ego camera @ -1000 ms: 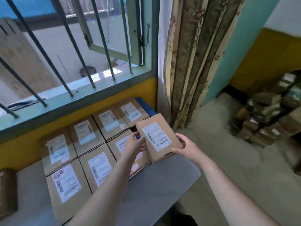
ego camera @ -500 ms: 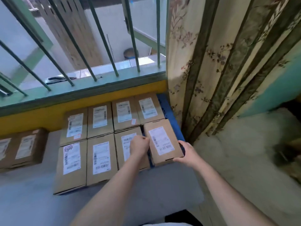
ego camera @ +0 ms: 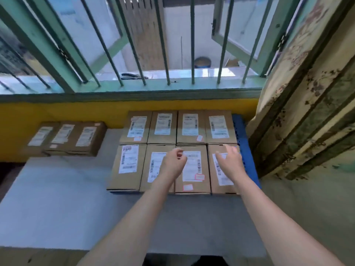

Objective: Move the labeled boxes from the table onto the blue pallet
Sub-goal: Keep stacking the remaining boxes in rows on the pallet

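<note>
A: Boxes on the blue pallet (ego camera: 242,150) counted eight, two rows of four, labels up. A second before, the near-right box (ego camera: 222,169) was still carried in both hands above the stack; half a second before, it was being lowered into the last front slot. At this entry it lay flat, touching its neighbour on the left, with a strip of pallet showing past its right edge.

B: Meaning for the task?

A: Judged: that layer was full and one transfer was done. Three labelled boxes (ego camera: 67,138) remained in a row further left, against the yellow wall (ego camera: 57,114), well apart from the pallet.

B: Hands?

A: Left hand (ego camera: 173,164) hovered over the two middle front boxes, fingers curled loosely inward, gripping nothing. Right hand (ego camera: 229,163) sat over the box just placed, fingers spread and relaxed, empty. Whether its fingertips brushed the lid could not be told; motion blur hid it.

B: Next?

A: Likely a reach left for the remaining row.
</note>
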